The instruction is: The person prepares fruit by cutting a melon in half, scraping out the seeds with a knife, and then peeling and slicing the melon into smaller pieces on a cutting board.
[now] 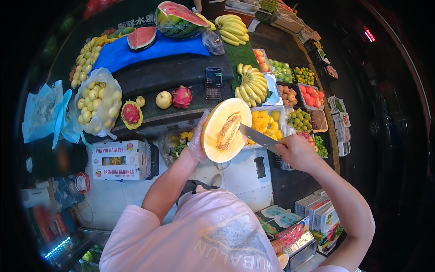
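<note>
A halved yellow melon [211,132] rests in my left hand [196,144], which wears a thin clear plastic glove. Its cut face points up, with pale flesh and a seed-filled hollow [229,134] along the middle. My right hand [297,153] is bare and grips the handle of a knife [261,138]. The blade's end meets the melon at the right edge of the seed hollow; whether it has gone into the flesh I cannot tell.
Ahead, a dark counter [163,80] holds a phone [213,83], a dragon fruit [182,97], a round pale fruit [163,100] and a wrapped cut watermelon [181,22]. Bananas [251,85] and fruit trays [311,96] stand right. A banana carton [117,159] sits on the floor at left.
</note>
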Motion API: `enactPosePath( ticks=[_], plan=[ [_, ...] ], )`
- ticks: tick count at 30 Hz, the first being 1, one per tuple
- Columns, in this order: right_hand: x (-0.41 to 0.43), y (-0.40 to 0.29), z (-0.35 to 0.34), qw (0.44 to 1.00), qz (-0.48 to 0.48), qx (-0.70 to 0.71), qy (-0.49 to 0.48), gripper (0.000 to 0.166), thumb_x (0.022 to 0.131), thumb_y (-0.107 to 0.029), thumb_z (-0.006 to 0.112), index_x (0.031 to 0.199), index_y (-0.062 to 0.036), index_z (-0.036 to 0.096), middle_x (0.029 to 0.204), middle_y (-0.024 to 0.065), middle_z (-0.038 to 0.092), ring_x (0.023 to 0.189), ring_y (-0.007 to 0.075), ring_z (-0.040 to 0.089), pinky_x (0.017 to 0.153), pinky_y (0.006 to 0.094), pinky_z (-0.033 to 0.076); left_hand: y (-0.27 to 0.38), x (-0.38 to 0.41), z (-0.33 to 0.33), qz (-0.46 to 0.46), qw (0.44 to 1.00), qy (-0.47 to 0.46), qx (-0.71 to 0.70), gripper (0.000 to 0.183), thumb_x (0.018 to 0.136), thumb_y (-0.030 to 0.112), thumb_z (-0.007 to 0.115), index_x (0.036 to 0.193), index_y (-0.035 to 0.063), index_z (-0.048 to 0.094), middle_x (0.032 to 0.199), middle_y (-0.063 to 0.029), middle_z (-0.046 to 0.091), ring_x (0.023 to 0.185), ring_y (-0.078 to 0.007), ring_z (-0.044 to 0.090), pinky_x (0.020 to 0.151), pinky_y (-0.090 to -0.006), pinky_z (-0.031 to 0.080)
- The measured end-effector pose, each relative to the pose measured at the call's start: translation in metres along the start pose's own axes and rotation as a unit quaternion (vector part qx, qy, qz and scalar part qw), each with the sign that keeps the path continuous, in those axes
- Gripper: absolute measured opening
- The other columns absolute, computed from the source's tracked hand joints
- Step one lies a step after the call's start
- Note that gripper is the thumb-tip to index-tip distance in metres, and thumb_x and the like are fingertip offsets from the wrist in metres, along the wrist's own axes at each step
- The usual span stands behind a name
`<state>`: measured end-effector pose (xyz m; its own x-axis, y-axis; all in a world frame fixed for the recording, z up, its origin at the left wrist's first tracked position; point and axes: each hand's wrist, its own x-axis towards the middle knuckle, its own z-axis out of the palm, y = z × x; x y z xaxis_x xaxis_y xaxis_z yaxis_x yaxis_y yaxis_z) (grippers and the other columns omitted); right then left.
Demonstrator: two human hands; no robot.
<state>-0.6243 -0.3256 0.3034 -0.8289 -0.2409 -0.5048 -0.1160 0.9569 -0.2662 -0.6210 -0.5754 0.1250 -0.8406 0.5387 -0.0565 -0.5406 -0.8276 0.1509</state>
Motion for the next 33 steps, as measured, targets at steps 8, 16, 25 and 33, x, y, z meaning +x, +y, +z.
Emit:
enactPosePath(
  ticks=[8,16,25,33],
  plan=[
    [-0.007,-0.018,0.011,0.987,0.078,0.095,-0.105,0.034,0.097,-0.025,0.055,0.083,0.0041,0.068,0.062,0.0113,0.063,0.049,0.0200,0.059,0.049,0.0367,0.049,-0.006,-0.003,-0.008,-0.004,0.999,0.012,-0.039,0.077,0.092,0.066,0.049,0.149,0.0153,0.042,0.146,-0.0110,0.050,0.129,-0.0301,0.053,0.107,-0.0512,0.045],
    [-0.017,-0.014,0.032,0.943,0.118,0.257,-0.176,0.033,0.099,-0.024,0.057,0.081,0.0022,0.065,0.060,0.0042,0.058,0.042,0.0084,0.049,0.037,0.0269,0.040,-0.009,0.004,-0.011,0.004,0.998,0.028,-0.054,0.074,0.093,0.066,0.044,0.148,0.0165,0.044,0.145,-0.0100,0.052,0.129,-0.0302,0.054,0.109,-0.0496,0.043],
    [-0.029,-0.006,-0.018,0.992,0.021,0.104,-0.068,0.027,0.096,-0.024,0.059,0.086,-0.0011,0.068,0.065,0.0092,0.065,0.050,0.0168,0.061,0.049,0.0345,0.050,-0.012,0.023,0.035,0.212,0.975,-0.064,0.033,0.066,0.098,0.055,0.044,0.150,0.0145,0.037,0.150,-0.0091,0.045,0.134,-0.0287,0.048,0.111,-0.0493,0.042],
    [-0.056,-0.024,-0.043,0.838,-0.246,-0.422,0.245,0.036,0.078,-0.011,0.064,0.111,0.0023,0.063,0.076,0.0088,0.062,0.063,0.0241,0.066,0.053,0.0343,0.054,0.019,-0.025,0.059,-0.047,0.982,-0.010,0.184,0.066,0.096,0.042,0.057,0.151,0.0122,0.035,0.150,-0.0162,0.042,0.129,-0.0359,0.053,0.099,-0.0521,0.052]
  ],
)
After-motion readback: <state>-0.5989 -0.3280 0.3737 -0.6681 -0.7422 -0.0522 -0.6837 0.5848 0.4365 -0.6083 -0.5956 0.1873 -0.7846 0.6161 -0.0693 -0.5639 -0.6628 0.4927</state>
